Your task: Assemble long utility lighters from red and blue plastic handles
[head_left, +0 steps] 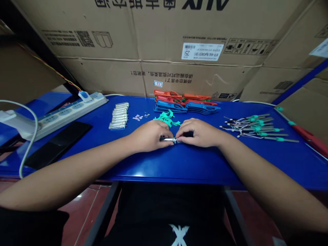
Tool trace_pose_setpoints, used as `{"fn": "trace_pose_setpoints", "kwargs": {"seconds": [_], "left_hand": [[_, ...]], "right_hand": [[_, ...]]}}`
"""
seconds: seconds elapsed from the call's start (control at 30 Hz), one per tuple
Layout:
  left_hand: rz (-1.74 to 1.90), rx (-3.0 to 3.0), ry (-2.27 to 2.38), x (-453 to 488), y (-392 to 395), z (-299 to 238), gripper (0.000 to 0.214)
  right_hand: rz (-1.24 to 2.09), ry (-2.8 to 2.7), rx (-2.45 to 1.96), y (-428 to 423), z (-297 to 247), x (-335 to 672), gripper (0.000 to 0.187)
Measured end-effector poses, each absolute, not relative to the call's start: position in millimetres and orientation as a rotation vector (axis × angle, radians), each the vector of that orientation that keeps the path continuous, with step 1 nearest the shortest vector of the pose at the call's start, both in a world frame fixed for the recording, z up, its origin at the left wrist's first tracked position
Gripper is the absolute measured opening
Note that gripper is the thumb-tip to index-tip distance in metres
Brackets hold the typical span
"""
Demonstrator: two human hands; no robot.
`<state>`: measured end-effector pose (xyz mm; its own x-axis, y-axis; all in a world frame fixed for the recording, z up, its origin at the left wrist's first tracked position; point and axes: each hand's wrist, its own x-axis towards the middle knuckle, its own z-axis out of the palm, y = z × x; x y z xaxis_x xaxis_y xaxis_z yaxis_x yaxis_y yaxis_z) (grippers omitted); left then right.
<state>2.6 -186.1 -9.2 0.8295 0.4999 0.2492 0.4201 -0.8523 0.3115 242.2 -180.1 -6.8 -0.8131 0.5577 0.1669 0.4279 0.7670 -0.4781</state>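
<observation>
My left hand [151,136] and my right hand [198,132] meet at the middle of the blue table [179,160], both closed on one small silver metal part [170,139] that shows between the fingertips. Just behind the hands lies a small heap of teal plastic pieces [166,118]. A row of silver metal tubes [119,116] lies to the left of my left hand. To the right of my right hand lies a bundle of thin probes with teal collars and wires [256,128].
Red and blue plastic handles [184,101] are stacked at the table's back. A white power strip [64,114] and a black phone [58,143] lie at the left. A red tool [311,138] lies at the right edge. Cardboard boxes [164,48] wall off the back.
</observation>
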Motion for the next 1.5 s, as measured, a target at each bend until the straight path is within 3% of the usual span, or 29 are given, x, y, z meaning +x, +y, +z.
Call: {"fn": "trace_pose_setpoints", "kwargs": {"seconds": [0.23, 0.37, 0.43, 0.6, 1.5], "left_hand": [[0.505, 2.621, 0.652, -4, -177, -2, 0.022], [0.66, 2.562, 0.989, -23, -163, 11, 0.034], [0.568, 2.544, 1.117, -31, -158, 14, 0.037], [0.279, 2.548, 1.052, -33, -157, 9, 0.028], [0.25, 2.37, 0.94, -10, -160, -16, 0.023]], "right_hand": [[0.485, -2.738, -0.627, -180, -8, 245, 0.016], [0.436, -2.713, -0.622, -179, -8, 246, 0.015], [0.401, -2.719, -0.641, -179, -8, 246, 0.016], [0.343, -2.729, -0.681, -177, -11, 244, 0.017], [0.125, -2.824, -0.65, -182, -9, 246, 0.022]]}}
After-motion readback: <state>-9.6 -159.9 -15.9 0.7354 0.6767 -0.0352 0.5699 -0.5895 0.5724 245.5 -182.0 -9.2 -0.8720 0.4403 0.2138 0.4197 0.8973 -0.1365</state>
